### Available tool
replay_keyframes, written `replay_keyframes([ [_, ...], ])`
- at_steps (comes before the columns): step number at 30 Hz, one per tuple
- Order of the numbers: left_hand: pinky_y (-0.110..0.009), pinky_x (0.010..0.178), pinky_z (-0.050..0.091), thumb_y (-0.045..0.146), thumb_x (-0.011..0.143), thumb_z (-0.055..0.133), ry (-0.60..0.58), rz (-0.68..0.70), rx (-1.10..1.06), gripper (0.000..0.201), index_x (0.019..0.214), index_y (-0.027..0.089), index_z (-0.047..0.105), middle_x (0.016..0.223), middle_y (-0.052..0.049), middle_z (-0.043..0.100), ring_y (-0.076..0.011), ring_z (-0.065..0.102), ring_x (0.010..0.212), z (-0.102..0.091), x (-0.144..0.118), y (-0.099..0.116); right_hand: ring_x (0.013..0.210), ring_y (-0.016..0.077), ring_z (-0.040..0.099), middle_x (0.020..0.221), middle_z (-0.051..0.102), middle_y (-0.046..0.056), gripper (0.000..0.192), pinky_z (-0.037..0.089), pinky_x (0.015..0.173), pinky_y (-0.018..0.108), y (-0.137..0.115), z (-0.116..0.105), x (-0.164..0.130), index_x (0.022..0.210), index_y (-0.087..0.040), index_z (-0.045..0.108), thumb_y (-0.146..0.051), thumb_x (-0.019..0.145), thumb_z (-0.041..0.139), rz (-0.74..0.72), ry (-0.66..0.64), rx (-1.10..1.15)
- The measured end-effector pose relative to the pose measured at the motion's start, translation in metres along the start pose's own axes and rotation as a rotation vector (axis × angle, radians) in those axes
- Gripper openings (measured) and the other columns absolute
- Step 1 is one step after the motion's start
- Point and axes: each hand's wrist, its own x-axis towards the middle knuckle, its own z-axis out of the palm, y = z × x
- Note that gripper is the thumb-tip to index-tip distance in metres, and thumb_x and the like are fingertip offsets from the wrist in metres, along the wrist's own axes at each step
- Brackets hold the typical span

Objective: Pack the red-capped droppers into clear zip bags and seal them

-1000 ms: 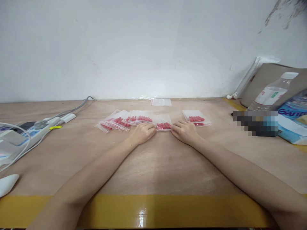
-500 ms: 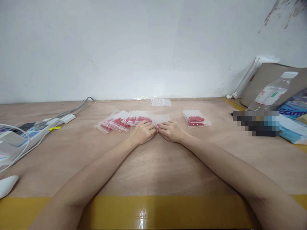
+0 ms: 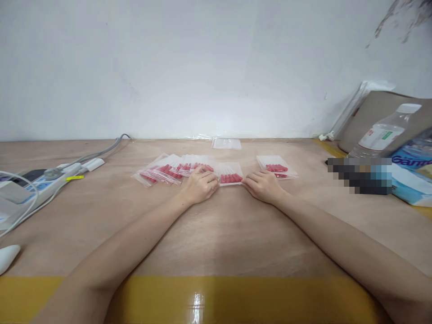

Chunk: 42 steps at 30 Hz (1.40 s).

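Note:
A small clear zip bag (image 3: 231, 173) with several red pieces inside lies on the table between my hands, its near edge towards me. At its near left corner my left hand (image 3: 201, 185) is closed, fingers pinched on the bag's edge. My right hand (image 3: 265, 185) pinches the near right corner. To the left, partly behind my left hand, is a fanned row of similar filled bags (image 3: 162, 171). Beyond my right hand lies a short stack of filled bags (image 3: 275, 165). What exactly the red pieces are is too small to tell.
Flat bags (image 3: 227, 144) lie by the wall. On the left are a power strip (image 3: 40, 191) with cables and a white object (image 3: 8, 257). At right stand a plastic bottle (image 3: 381, 135), a blue packet (image 3: 410, 182) and a blurred-out dark item (image 3: 364, 176).
My right hand has slid right along the bag's near edge, from beside my left hand to the right corner, uncovering the red pieces. My left hand has stayed almost in place.

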Motion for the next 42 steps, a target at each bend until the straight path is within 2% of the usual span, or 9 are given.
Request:
replay_keyframes([
  [5, -0.035, 0.077, 0.039, 0.021, 0.088, 0.044, 0.053, 0.033, 0.066, 0.024, 0.071, 0.017, 0.06, 0.075, -0.002, 0.066, -0.0139, 0.061, 0.071, 0.001, -0.003, 0.0, 0.062, 0.0124, 0.052, 0.066, 0.062, 0.004, 0.034, 0.027, 0.055, 0.027, -0.002, 0.0, -0.001, 0.07, -0.018, 0.063, -0.03, 0.091, 0.038, 0.07, -0.012, -0.004],
  [10, -0.035, 0.08, 0.039, 0.021, 0.089, 0.046, 0.06, 0.033, 0.034, 0.022, 0.074, 0.019, 0.061, 0.077, 0.0, 0.068, -0.0134, 0.062, 0.074, 0.003, -0.003, 0.002, 0.07, 0.0134, 0.057, 0.105, 0.064, 0.004, 0.027, 0.028, 0.049, 0.025, -0.017, -0.002, 0.002, 0.105, -0.025, 0.061, -0.034, 0.087, 0.044, 0.194, 0.002, -0.005],
  [14, -0.038, 0.093, 0.035, 0.033, 0.088, 0.049, 0.002, -0.059, 0.03, 0.02, 0.097, 0.021, 0.062, 0.102, -0.004, 0.066, -0.0192, 0.056, 0.101, 0.0, -0.004, 0.0, 0.064, 0.0122, 0.058, 0.103, 0.065, 0.003, 0.024, 0.029, 0.048, 0.024, -0.024, 0.001, 0.006, 0.091, -0.023, 0.065, -0.022, 0.087, 0.041, 0.246, -0.017, -0.011],
  [18, -0.049, 0.103, 0.023, 0.043, 0.085, 0.05, -0.083, -0.274, 0.177, 0.046, 0.123, 0.018, 0.048, 0.127, -0.012, 0.05, -0.0297, 0.038, 0.123, -0.006, -0.011, -0.011, 0.073, 0.0149, 0.06, 0.1, 0.066, 0.007, 0.024, 0.037, 0.054, 0.023, -0.002, 0.0, 0.001, 0.089, -0.016, 0.062, -0.012, 0.083, 0.038, 0.31, 0.068, -0.007],
  [22, -0.053, 0.105, 0.016, 0.035, 0.085, 0.05, -0.157, -0.343, 0.246, 0.035, 0.114, 0.018, 0.055, 0.118, -0.012, 0.057, -0.0301, 0.045, 0.117, -0.007, -0.016, -0.02, 0.086, 0.0179, 0.06, 0.103, 0.064, 0.009, 0.019, 0.043, 0.067, 0.026, 0.038, -0.011, -0.018, 0.087, -0.017, 0.059, -0.016, 0.083, 0.04, 0.395, 0.225, -0.049],
  [26, -0.055, 0.106, 0.012, 0.028, 0.087, 0.046, -0.185, -0.317, 0.201, 0.025, 0.109, 0.021, 0.058, 0.109, -0.008, 0.062, -0.0254, 0.052, 0.107, -0.004, -0.017, -0.021, 0.082, 0.0183, 0.06, 0.102, 0.064, 0.008, 0.02, 0.044, 0.066, 0.028, 0.066, -0.02, -0.046, 0.084, -0.018, 0.06, -0.018, 0.083, 0.04, 0.466, 0.166, -0.07],
  [32, -0.054, 0.106, 0.014, 0.023, 0.091, 0.042, -0.185, -0.265, 0.101, 0.024, 0.105, 0.023, 0.061, 0.105, -0.005, 0.064, -0.0211, 0.055, 0.104, 0.005, -0.009, -0.012, 0.083, 0.0221, 0.057, 0.097, 0.063, 0.009, 0.025, 0.04, 0.067, 0.032, 0.063, -0.032, -0.063, 0.093, -0.017, 0.063, -0.024, 0.074, 0.048, 0.447, -0.025, -0.104],
  [36, -0.045, 0.098, 0.034, 0.022, 0.091, 0.041, -0.181, -0.243, -0.056, 0.025, 0.104, 0.021, 0.062, 0.105, -0.007, 0.064, -0.0199, 0.059, 0.098, 0.021, 0.009, 0.001, 0.088, 0.0228, 0.054, 0.095, 0.062, 0.009, 0.027, 0.036, 0.076, 0.035, 0.037, -0.037, -0.03, 0.093, -0.018, 0.064, -0.034, 0.075, 0.052, 0.327, 0.04, -0.017],
  [42, -0.03, 0.086, 0.048, 0.023, 0.088, 0.049, -0.126, -0.282, -0.145, 0.026, 0.112, 0.017, 0.058, 0.112, -0.009, 0.06, -0.0188, 0.058, 0.102, 0.035, 0.018, 0.007, 0.088, 0.0219, 0.05, 0.095, 0.063, 0.008, 0.024, 0.029, 0.074, 0.033, 0.0, -0.013, 0.024, 0.099, -0.019, 0.063, -0.027, 0.077, 0.054, 0.075, -0.138, 0.041],
])
